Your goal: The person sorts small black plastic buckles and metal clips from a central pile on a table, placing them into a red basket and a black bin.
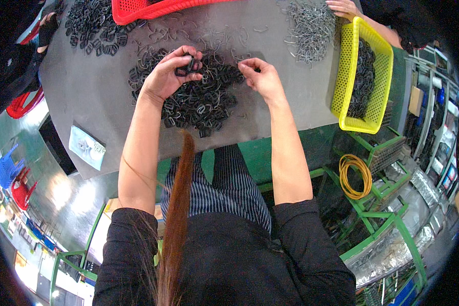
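Observation:
My left hand [172, 76] is raised over a heap of black plastic buckles [204, 104], its fingers closed round a black buckle [184, 70]. To the right of the heap, my right hand [261, 79] makes a pinch with thumb and forefinger. A bent wire hook [244, 57] shows right at those fingertips; whether it is in the pinch or behind it is too small to tell. More thin wire hooks [217, 38] lie scattered beyond the heap, and some are mixed in among the buckles.
A red basket [153, 11] stands at the far edge, beside another black pile [94, 25]. At the far right are a metal hook pile [311, 33], a co-worker's hand [344, 8] and a yellow basket [345, 84] of black parts. A clear packet [86, 148] lies near left.

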The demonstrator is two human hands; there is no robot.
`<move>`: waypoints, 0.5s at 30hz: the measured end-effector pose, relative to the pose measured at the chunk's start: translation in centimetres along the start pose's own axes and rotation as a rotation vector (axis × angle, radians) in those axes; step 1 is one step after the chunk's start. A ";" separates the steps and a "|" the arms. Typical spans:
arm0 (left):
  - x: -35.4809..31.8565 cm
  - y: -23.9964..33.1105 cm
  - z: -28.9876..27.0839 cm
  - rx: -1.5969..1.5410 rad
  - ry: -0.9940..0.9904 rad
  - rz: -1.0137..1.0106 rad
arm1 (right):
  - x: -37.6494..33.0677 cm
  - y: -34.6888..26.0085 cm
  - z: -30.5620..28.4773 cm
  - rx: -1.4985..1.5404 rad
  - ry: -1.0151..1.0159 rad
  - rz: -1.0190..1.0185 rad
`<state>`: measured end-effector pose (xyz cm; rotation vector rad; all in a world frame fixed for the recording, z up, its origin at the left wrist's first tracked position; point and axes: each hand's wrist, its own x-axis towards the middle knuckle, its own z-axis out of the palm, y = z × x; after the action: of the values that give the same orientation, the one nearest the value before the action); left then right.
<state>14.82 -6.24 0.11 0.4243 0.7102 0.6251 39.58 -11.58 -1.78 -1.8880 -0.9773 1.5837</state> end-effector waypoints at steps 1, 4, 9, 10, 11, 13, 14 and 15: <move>-0.1 -0.2 -0.2 0.015 0.013 -0.019 | -0.8 -1.0 0.0 0.204 -0.054 0.020; 1.0 -0.9 -0.3 0.086 0.003 -0.070 | -2.0 -2.3 -0.7 0.512 -0.149 0.076; 1.6 -2.2 1.3 0.511 0.083 -0.053 | -3.6 -2.6 -2.8 0.395 -0.146 -0.004; 1.5 -2.1 1.5 0.524 0.094 -0.085 | -3.5 -2.3 -3.3 0.409 -0.201 -0.046; 1.5 -2.0 1.8 0.536 0.106 -0.117 | -3.5 -2.0 -3.7 0.422 -0.258 -0.088; 1.4 -1.8 2.9 0.463 0.058 -0.122 | -3.9 -1.8 -4.1 0.565 -0.296 -0.118; 1.2 -1.5 4.2 0.442 0.079 -0.143 | -4.2 -1.8 -4.2 0.639 -0.316 -0.134; 1.1 -1.5 5.1 0.420 0.100 -0.165 | -4.3 -1.6 -4.1 0.683 -0.324 -0.125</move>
<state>19.63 -7.34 2.26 0.7174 0.9658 0.3399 42.93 -13.58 2.98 -1.1119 -0.5450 1.8705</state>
